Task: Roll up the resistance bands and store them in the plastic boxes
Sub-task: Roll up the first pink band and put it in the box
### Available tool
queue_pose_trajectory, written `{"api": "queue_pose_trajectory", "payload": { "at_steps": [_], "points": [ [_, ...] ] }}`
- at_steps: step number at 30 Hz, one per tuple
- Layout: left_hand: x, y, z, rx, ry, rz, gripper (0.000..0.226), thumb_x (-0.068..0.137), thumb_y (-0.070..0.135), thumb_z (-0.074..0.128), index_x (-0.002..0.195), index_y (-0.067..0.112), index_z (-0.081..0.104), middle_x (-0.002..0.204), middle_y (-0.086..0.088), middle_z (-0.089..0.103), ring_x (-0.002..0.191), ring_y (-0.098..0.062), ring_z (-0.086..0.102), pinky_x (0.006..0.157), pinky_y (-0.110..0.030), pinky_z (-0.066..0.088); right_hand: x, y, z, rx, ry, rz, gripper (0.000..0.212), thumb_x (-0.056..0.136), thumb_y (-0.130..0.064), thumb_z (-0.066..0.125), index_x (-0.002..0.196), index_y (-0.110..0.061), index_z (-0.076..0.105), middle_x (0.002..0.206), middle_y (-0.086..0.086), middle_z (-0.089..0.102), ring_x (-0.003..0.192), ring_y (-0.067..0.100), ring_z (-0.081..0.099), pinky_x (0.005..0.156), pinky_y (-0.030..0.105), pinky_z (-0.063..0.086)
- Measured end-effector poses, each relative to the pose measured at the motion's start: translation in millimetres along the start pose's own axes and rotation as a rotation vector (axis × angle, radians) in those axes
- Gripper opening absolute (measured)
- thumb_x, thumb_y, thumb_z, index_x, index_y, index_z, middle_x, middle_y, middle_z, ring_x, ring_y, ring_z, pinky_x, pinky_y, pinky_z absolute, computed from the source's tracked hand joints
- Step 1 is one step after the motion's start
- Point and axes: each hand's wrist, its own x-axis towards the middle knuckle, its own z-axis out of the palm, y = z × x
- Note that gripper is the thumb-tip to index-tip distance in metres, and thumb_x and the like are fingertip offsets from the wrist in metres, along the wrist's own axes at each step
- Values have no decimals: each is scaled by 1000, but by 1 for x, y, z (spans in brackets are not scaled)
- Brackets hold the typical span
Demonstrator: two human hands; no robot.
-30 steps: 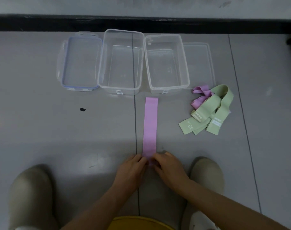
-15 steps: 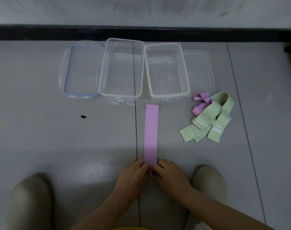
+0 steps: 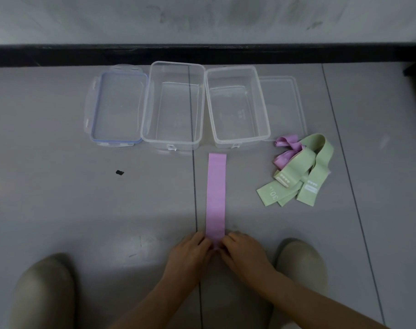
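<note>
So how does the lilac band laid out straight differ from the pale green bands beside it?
The long lilac fabric band lies flat and straight; the pale green fabric bands sit looped in a tangled heap. The left hand and right hand pinch the lilac band's near end; the green bands are untouched. The green bands show white print, including "30"; the lilac band's face looks plain. Both lie on the grey floor, unboxed.

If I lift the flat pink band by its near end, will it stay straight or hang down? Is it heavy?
It would probably hang limp: the pink band lies thin and flat on the floor, and the green bands sit in loose folds. It looks light, being a thin strip. Flat like this, it is unlikely to roll by itself.
</note>
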Motion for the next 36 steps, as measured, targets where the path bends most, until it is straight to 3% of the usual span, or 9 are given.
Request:
{"api": "queue_pose_trajectory", "payload": {
  "at_steps": [2, 7, 13, 18, 23, 27, 32, 36],
  "points": [
    [3, 1, -2, 15, -11, -16, 20, 88, 43, 50, 77, 28, 58, 79, 8, 55, 68, -14, 57, 51, -28, 39, 1, -1, 0, 4, 0, 18, 18, 87, -44, 49, 82, -30, 58, 78, -9, 61, 68, 11, 58, 59, 24, 47],
    [3, 0, -2, 34, -90, -43, 20, 84, 49, 53, 80, 30, 57, 79, 10, 56, 67, -13, 59, 50, -27, 38, 1, 1, -1, 50, -38, 4, 10, 91, -38, 57, 96, -30, 57, 90, -7, 64, 77, 13, 59, 65, 26, 47],
    [7, 1, -4, -2, -88, -48, 18, 83, 44, 66, 87, 32, 53, 82, 11, 57, 67, -12, 59, 49, -24, 35, 2, 2, 3, 3, -59, 10, 17, 93, -36, 53, 106, -31, 63, 91, -6, 66, 80, 16, 61, 66, 28, 50],
    [9, -3, -5, 31, -92, -37, 14, 83, 46, 54, 84, 33, 58, 83, 11, 54, 66, -12, 58, 50, -21, 26, 3, 0, 0, 24, -58, 19, 13, 92, -35, 56, 102, -31, 63, 89, -6, 66, 75, 16, 62, 62, 28, 49],
    [12, -2, -7, -27, -42, -27, 13, 84, 41, 51, 82, 30, 58, 83, 8, 56, 66, -14, 59, 46, -24, 38, 2, 0, -6, 14, -60, 1, 21, 87, -43, 47, 93, -29, 62, 83, -6, 64, 69, 14, 59, 58, 26, 45],
    [10, -1, -5, -49, -57, -51, 11, 86, 41, 51, 86, 30, 54, 87, 8, 55, 68, -15, 60, 48, -26, 39, 4, 1, -5, 21, -92, 20, 28, 88, -44, 41, 97, -27, 62, 86, -3, 65, 74, 20, 61, 60, 33, 50],
    [9, 0, -5, -72, -52, -11, 16, 89, 38, 52, 103, 35, 59, 94, 10, 59, 76, -15, 61, 53, -26, 46, 6, 0, -5, 55, -97, 55, 38, 92, -48, 35, 109, -29, 64, 93, -4, 68, 80, 19, 63, 66, 34, 53],
    [11, -3, -10, -61, -16, 60, 13, 88, 42, 54, 95, 32, 59, 90, 10, 58, 74, -13, 59, 55, -25, 43, 7, -1, -6, 139, -138, 104, 41, 91, -52, 30, 108, -30, 61, 103, -5, 67, 90, 18, 62, 77, 37, 52]
  ]
}}
